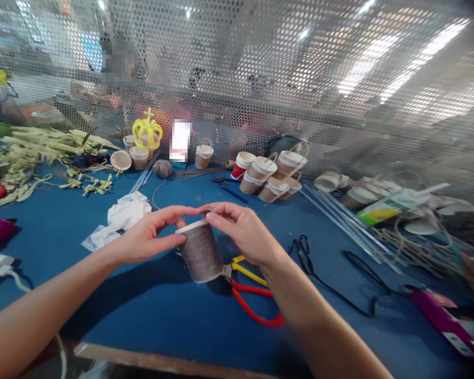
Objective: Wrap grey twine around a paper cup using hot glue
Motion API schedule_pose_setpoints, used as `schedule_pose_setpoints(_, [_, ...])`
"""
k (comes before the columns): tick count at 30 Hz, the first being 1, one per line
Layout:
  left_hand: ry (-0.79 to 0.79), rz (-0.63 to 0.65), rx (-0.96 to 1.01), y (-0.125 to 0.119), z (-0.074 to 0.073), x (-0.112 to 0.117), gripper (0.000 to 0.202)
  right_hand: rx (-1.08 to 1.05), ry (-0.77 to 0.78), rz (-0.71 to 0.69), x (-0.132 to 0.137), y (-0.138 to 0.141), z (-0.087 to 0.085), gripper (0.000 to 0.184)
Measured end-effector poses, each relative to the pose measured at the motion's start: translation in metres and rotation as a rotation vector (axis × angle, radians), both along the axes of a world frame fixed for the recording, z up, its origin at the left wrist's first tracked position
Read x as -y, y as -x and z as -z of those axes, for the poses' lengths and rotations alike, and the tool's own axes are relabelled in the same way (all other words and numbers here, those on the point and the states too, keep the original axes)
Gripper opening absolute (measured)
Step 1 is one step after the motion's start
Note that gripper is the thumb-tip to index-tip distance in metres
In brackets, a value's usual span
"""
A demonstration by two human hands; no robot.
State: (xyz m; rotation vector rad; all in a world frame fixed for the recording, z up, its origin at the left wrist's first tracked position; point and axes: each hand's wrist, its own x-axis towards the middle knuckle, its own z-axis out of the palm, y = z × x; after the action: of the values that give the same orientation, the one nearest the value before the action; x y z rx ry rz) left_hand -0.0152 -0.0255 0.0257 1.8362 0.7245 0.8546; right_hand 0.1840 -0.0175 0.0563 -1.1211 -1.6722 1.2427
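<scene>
A small tapered cup (201, 252), wound all over with grey-brown yarn, hangs slightly tilted between my hands above the blue table. My left hand (154, 234) grips its white rim, with the thumb on the left side and the fingers reaching over the top. At the far side of the rim, my right hand (240, 229) pinches a short piece of grey yarn (207, 210); the fingertips partly hide it. A grey yarn ball (162, 168) lies farther back, and its loose strand runs towards my left hand. Behind the cup are pliers or cutters with red and yellow handles (255, 295).
Crumpled white material (129, 211) lies left of my hands. Several wrapped cups (263, 167), a red cup (240, 164) and a yellow crown (147, 131) stand along the mesh partition (229, 95). Black-handled scissors (305, 252), clear sticks (339, 221) and a purple power strip (438, 316) lie right.
</scene>
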Motion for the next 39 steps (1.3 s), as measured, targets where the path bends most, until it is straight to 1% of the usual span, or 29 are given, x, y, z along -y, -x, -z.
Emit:
schedule_pose_setpoints(8, [0.037,0.036,0.044,0.003,-0.002,0.001,0.040,-0.076,0.047,-0.009,0.004,-0.007,0.004,0.013])
schedule_pose_setpoints(13, [0.054,0.108,0.065,0.006,-0.003,0.001,0.039,-0.173,0.116,-0.044,0.007,-0.008,0.008,0.015])
schedule_pose_setpoints(18, [0.084,0.091,0.091,0.008,-0.004,0.002,0.039,-0.263,0.209,-0.069,0.009,-0.008,0.012,0.018])
schedule_pose_setpoints(24, [0.040,0.112,0.078,0.008,-0.005,0.000,0.038,-0.352,0.246,-0.059,0.011,-0.008,0.016,0.020])
schedule_pose_setpoints(28, [0.023,0.107,0.016,0.008,-0.004,-0.002,0.038,-0.343,0.204,-0.052,0.010,-0.010,0.018,0.020])
schedule_pose_setpoints(31, [0.013,0.104,-0.029,0.008,-0.005,-0.003,0.038,-0.284,0.144,-0.036,0.010,-0.012,0.018,0.018])
schedule_pose_setpoints(34, [-0.001,0.074,-0.065,0.006,-0.006,-0.004,0.034,-0.154,0.061,-0.017,0.011,-0.012,0.018,0.015])
schedule_pose_setpoints(39, [0.006,-0.015,-0.195,-0.007,-0.006,-0.001,0.016,0.094,-0.108,0.018,0.014,-0.006,0.023,0.011])
